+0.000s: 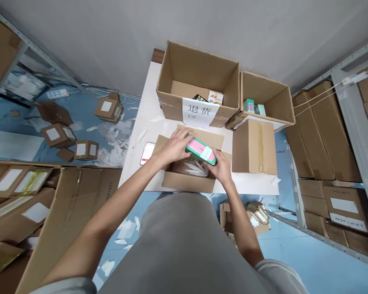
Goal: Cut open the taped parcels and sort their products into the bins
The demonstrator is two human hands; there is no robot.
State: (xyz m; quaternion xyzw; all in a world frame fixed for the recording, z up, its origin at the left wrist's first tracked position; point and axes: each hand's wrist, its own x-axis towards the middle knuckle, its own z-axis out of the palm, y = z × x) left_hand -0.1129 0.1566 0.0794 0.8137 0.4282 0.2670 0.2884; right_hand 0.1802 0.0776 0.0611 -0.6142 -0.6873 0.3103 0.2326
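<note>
A small pink and green product box [198, 146] is held over an open cardboard carton [188, 182]. At its left end my left hand [178, 143] is closed on it, slightly blurred. The fingers of my right hand [220, 166] grip the right end, near a pale label. Crumpled white paper [198, 168] shows inside the carton, whose flaps are spread out. To the left of the carton, partly under a flap, lies a phone [147, 153] with a lit screen.
Behind stands a large open box [199, 73] with a paper sign and a few items inside. A second open box [265, 92] holds green packages [249, 105]. A closed carton [254, 147] stands at the table's right. Shelves of cartons [322, 134] flank the right; scraps and boxes litter the left floor.
</note>
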